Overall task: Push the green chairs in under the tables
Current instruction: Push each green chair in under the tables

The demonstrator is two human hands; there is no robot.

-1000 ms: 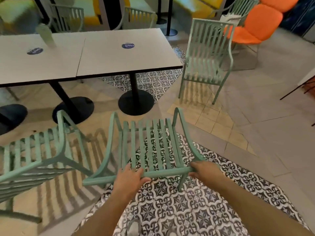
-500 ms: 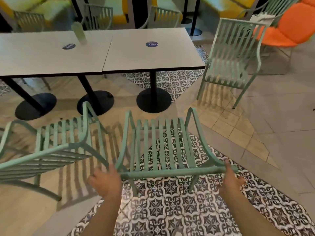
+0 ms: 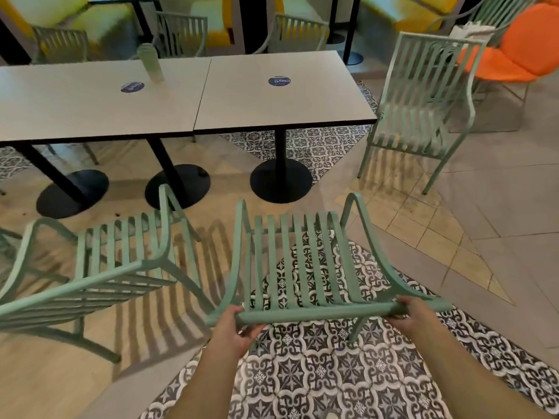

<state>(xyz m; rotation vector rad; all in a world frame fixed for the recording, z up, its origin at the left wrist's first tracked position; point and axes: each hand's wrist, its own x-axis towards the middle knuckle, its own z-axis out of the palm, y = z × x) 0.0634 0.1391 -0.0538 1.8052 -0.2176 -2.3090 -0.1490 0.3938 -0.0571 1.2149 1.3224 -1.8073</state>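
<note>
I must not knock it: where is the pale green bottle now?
The pale green bottle stands on the left light-topped table, near its far edge, beside the round dark sticker.

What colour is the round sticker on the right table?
Dark blue with white lettering, clearest in the head view.

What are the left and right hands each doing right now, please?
Left hand: closed on the top rail of the green chair, near its left end.
Right hand: closed on the same rail, near its right end.
</note>
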